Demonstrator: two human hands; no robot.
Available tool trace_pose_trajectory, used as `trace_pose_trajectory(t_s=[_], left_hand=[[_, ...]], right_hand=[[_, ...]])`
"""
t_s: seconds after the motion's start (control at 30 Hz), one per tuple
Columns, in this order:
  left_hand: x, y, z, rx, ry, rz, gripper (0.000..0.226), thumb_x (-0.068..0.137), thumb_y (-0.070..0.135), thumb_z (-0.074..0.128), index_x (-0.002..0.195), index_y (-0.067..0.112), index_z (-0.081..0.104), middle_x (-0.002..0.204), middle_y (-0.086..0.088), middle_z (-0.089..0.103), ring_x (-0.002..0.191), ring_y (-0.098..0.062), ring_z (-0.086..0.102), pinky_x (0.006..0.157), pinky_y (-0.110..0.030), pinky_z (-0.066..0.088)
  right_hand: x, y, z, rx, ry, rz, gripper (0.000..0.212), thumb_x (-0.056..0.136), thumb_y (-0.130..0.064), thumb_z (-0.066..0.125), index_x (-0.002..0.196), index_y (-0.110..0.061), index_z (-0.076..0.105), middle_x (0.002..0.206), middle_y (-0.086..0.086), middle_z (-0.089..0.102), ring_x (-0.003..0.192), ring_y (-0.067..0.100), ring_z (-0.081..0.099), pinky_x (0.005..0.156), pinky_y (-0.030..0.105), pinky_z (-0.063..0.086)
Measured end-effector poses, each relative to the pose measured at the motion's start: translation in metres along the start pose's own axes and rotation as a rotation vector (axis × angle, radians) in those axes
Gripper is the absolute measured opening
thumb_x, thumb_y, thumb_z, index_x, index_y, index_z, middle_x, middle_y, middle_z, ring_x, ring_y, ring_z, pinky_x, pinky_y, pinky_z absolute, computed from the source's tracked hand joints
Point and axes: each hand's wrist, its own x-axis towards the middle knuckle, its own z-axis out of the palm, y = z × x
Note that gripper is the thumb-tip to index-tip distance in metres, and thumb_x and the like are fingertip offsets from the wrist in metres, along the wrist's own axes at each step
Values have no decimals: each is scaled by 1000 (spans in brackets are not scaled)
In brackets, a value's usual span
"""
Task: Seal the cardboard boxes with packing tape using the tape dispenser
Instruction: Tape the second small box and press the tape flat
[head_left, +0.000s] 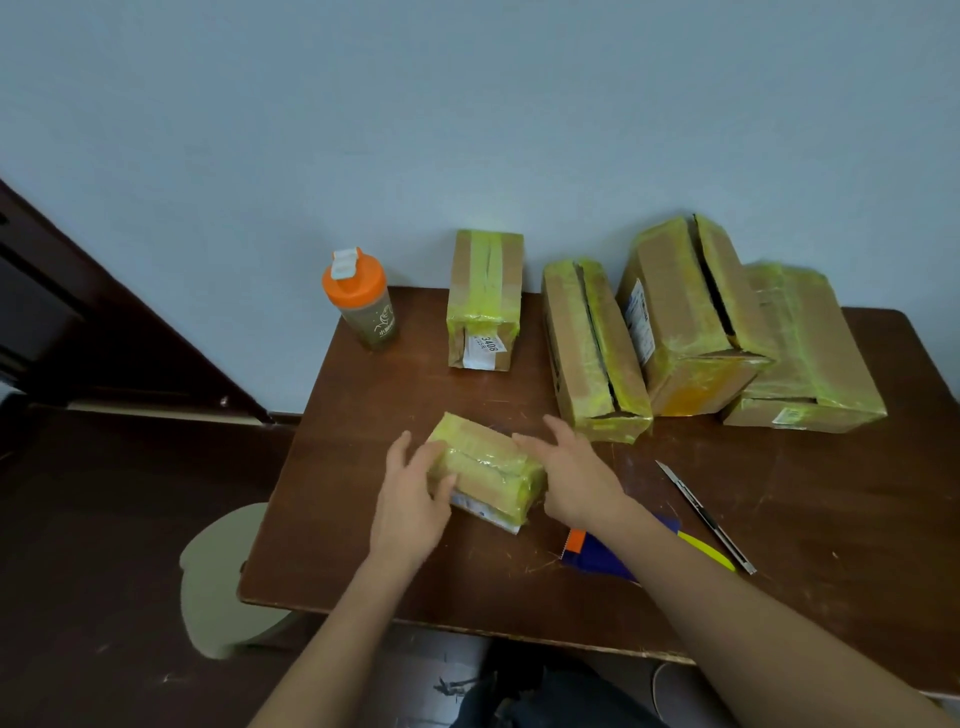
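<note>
A small cardboard box (485, 470) wrapped in yellow-green tape lies on the brown table (831, 519) near its front. My left hand (410, 499) grips its left end, with the thumb on the near face. My right hand (574, 473) rests against the right end, its fingers fairly straight and the thumb on the top edge. The tape dispenser (597, 556), blue with orange and yellow parts, lies on the table partly hidden under my right forearm.
Along the wall stand a taped box (485, 301), a box with an open seam (592, 353), and a box with a gap between its flaps (685, 312) leaning on a flat one (810, 353). An orange-lidded bottle (358, 296), a utility knife (701, 514), a stool (228, 571).
</note>
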Motion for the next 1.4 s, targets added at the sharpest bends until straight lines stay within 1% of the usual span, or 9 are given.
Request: trace_pose_trajectory(t_s=[0.17,0.3,0.37,0.5,0.7,0.97,1.17,1.27,1.4], left_hand=[[5,-1,18,-39,-104,95,49,90,22,66,137,20,52,162,-1,-1,143,-11,15,110,-32,31],[2,2,23,169,67,322,25,86,30,69,105,14,72,133,-7,49,119,-19,49,89,-40,54],[-2,2,27,269,-10,419,46,76,54,69,97,14,74,112,-3,59,107,-22,53,82,-34,55],[-7,1,41,346,-82,388,47,69,36,82,107,10,72,119,-9,64,127,-31,50,95,-40,49],[5,-2,34,360,-215,524,49,99,31,49,142,7,44,156,-5,25,146,-14,-2,112,-20,4],[18,-12,20,319,-279,495,43,101,22,46,142,7,44,157,-2,22,144,-7,-2,111,-14,2],[17,-6,18,289,-256,450,46,96,10,54,141,8,45,157,2,24,145,-5,5,109,-11,0],[15,-7,20,316,-257,481,47,97,8,51,144,9,42,158,3,22,142,0,0,109,-10,-2],[11,-4,19,339,-279,520,48,98,2,47,145,9,39,158,2,21,138,3,-2,108,-9,-2]], right_hand=[[3,4,9,-105,56,-80,46,89,-4,59,130,-15,42,116,12,58,98,30,61,74,41,53],[3,13,18,-187,145,-258,46,86,-1,62,127,-15,47,129,6,44,109,28,52,78,42,53],[7,14,21,-255,95,-318,35,89,1,57,121,-10,55,124,9,48,105,29,55,80,41,52],[19,14,19,-401,-2,-319,20,88,5,58,105,-4,63,104,12,56,93,31,60,76,41,53],[25,4,21,-525,-105,-230,17,91,7,50,99,4,64,98,17,58,90,36,63,63,36,47],[9,-5,3,-251,-62,-253,19,96,-12,56,110,-5,67,105,12,62,96,31,64,78,39,53],[-22,25,-40,-404,-302,114,84,74,-67,70,135,-18,39,128,5,54,119,30,54,91,43,43],[-29,27,-32,-477,-489,239,115,69,-67,75,153,-20,12,143,9,45,127,34,49,100,48,44],[-37,27,-7,-538,-484,287,119,74,-52,80,156,-27,-1,148,15,35,131,38,44,102,50,43]])
